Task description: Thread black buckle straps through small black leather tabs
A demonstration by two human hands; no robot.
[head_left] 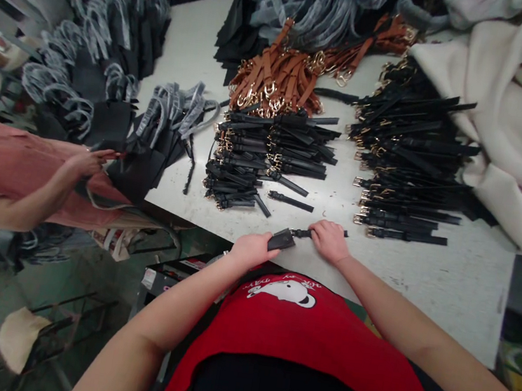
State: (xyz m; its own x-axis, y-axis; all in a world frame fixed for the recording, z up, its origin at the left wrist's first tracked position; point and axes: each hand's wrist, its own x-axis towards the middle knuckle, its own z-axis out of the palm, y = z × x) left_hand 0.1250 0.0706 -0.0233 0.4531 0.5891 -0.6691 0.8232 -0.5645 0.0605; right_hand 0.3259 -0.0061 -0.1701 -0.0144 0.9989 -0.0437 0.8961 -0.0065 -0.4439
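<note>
At the table's near edge, my left hand (254, 249) is closed on a flat black leather tag (281, 240). A short black strap (302, 233) with a small metal buckle joins the tag at its right end. My right hand (328, 239) grips this strap, whose tip shows past the fingers. Just beyond my hands a single black buckled strap (290, 201) lies apart. Behind it is a pile of black straps (247, 155) with gold buckles, and another pile of black straps (408, 170) lies to the right.
Brown straps (276, 82) with gold clasps lie farther back. Plastic-wrapped handles (315, 4) are heaped behind them. Cream fabric (503, 105) covers the right rear of the white table (459, 298). A co-worker's hand (90, 161) holds a black piece at left, beside bags with wrapped handles (166, 112).
</note>
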